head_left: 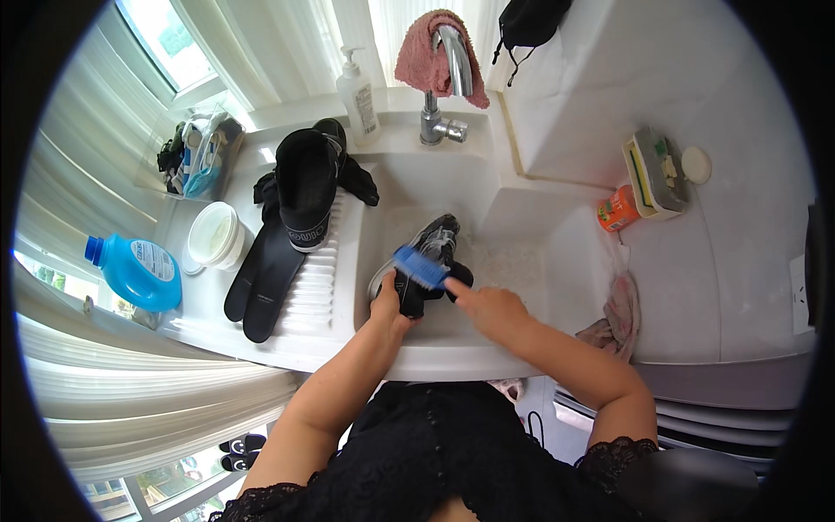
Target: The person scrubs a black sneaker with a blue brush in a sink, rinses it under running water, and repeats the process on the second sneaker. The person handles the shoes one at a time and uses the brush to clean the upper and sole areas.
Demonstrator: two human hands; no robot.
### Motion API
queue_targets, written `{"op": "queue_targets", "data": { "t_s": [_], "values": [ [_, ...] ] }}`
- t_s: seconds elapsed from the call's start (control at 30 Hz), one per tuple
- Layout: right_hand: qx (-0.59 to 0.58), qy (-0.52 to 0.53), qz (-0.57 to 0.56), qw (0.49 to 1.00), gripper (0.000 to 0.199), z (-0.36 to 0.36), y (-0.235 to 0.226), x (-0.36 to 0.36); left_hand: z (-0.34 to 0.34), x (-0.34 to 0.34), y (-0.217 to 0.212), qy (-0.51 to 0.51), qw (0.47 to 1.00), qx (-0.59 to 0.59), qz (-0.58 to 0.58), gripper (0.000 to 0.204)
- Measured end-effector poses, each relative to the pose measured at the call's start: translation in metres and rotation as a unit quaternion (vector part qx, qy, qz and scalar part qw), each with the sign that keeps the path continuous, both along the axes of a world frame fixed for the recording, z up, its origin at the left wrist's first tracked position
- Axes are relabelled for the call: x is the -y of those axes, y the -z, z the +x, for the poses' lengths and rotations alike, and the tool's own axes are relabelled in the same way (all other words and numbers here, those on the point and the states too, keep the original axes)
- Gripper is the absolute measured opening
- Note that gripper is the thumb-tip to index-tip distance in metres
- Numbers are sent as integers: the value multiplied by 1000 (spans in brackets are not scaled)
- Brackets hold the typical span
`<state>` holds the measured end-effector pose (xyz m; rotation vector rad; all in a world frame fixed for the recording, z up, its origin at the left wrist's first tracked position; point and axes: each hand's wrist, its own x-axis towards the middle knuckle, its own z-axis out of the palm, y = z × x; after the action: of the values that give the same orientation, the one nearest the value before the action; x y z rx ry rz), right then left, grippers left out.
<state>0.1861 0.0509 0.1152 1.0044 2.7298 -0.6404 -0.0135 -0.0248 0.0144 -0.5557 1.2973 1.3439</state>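
A black sneaker (442,233) with pale laces lies tilted inside the white sink basin (435,362). My left hand (390,306) is closed around its near end, thumb up along the side. In my right hand (490,311) is a blue scrub brush (419,266) with pale bristles, gripped by its handle. The brush head rests on or just above the shoe's upper and looks slightly smeared by motion. Brush and left hand hide part of the shoe. A dark lump (461,280) shows beside it, and I cannot tell whether it belongs to this shoe.
Left of the basin are black slides (306,187), two black insoles (265,291), a white tub (212,237), a blue detergent bottle (146,273) and a clear bin (224,165). A pump bottle (357,100) and tap (430,126) stand behind. A wet cloth (619,317) hangs at right.
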Motion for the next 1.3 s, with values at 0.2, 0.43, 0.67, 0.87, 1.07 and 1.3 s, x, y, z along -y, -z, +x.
{"op": "queue_targets", "data": {
  "t_s": [0.2,0.43,0.67,0.87,1.07,1.3],
  "values": [
    [14,47,15,999,43,3,-7,-15,1,-4,7,17,999,39,18,55],
    [15,17,8,1000,47,3,-14,0,0,-2,-4,8,998,49,27,63],
    [-49,75,1,996,36,5,-5,-1,2,-4,-12,0,999,40,20,65],
    [-92,131,-91,983,40,22,21,-7,4,-4,-5,-3,998,34,45,57],
    [-141,203,-71,966,40,20,67,-27,9,-5,1,4,999,27,34,55],
    [-141,139,-128,972,40,23,-17,21,5,-3,-10,2,999,37,21,58]
  ]
}}
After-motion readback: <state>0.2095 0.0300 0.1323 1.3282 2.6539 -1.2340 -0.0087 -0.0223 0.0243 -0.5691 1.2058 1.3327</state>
